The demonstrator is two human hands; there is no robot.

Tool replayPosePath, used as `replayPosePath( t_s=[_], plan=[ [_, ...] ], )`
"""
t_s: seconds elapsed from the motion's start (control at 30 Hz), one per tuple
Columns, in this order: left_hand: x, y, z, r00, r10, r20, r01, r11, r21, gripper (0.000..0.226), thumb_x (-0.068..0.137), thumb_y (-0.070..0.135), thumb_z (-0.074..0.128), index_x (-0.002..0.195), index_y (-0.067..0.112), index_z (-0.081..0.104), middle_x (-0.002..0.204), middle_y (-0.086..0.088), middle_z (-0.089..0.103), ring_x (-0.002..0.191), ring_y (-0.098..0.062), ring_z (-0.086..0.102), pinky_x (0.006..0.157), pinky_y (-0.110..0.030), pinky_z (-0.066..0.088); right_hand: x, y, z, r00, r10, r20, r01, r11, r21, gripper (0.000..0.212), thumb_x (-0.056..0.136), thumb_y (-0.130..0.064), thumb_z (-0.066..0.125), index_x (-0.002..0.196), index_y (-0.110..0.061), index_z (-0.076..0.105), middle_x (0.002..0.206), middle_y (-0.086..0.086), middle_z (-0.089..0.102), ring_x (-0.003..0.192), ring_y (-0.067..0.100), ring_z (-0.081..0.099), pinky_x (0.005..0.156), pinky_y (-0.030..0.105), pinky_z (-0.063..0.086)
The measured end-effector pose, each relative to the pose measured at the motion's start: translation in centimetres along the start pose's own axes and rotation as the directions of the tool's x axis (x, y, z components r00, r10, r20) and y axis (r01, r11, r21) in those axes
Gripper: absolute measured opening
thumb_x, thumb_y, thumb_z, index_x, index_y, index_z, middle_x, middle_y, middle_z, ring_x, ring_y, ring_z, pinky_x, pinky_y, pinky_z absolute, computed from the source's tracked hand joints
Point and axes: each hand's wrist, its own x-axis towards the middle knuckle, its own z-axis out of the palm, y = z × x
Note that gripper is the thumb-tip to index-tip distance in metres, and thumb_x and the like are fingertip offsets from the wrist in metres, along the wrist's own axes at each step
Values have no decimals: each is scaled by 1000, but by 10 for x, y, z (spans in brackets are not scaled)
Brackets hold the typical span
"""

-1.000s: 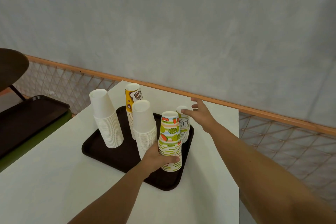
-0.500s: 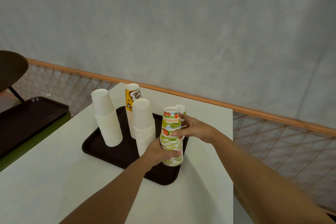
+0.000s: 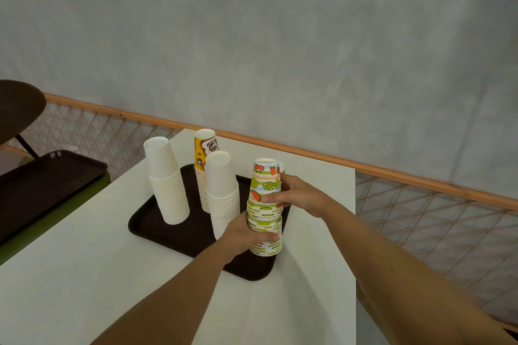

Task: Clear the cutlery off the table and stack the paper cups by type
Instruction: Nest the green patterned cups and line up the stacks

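Both grips are clamping the fruit-printed paper cup stack [image 3: 265, 206]: your left hand [image 3: 246, 235] is steadying its base, your right hand [image 3: 300, 194], at three o'clock, is seating its top.

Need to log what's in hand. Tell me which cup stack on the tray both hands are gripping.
The fruit-print stack at the tray's right end: left hand low, right hand higher. Plain white and yellow stacks stand untouched.

head view looks down, close over the table [image 3: 84, 274].
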Motion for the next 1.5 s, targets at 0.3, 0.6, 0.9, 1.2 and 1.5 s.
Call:
replayPosePath(
  t_s=[0.3,0.6,0.9,1.2,1.5],
  plan=[
    [-3,-7,-2,999,-36,-13,36,999,9,64,66,21,84,122,22,52,122,0,61,112,-16,57,96,-30,45,7,-23,-15,993,-79,-92,86,994,73,43,79,-25,74,119,-22,58,116,-2,67,106,16,64,91,35,52],
    [1,-9,-6,998,-56,-32,55,998,-24,60,69,20,81,119,26,49,122,2,59,117,-17,54,99,-32,42,32,-30,-36,880,-101,-464,234,942,240,56,78,-19,75,127,-14,49,122,3,62,108,19,60,88,32,52],
    [10,-16,-10,998,-58,-34,56,997,-46,62,69,20,81,120,28,48,127,1,57,118,-16,53,101,-34,42,62,2,-30,832,-42,-554,137,982,131,64,75,-15,78,128,-9,43,127,8,57,115,24,56,95,35,48],
    [17,-21,-13,997,-71,-36,70,997,-39,68,68,20,81,128,23,48,128,1,58,120,-17,53,104,-36,42,81,24,-18,872,0,-489,24,999,43,69,82,-22,71,139,-13,33,138,9,49,125,27,49,102,38,42],
    [23,-16,-10,999,-47,-20,47,998,-30,56,70,18,80,112,33,48,119,6,58,114,-13,54,97,-30,43,77,25,-26,874,61,-483,-88,996,-33,79,82,-34,70,145,-18,25,147,12,35,134,28,37,104,38,37]
  ],
)
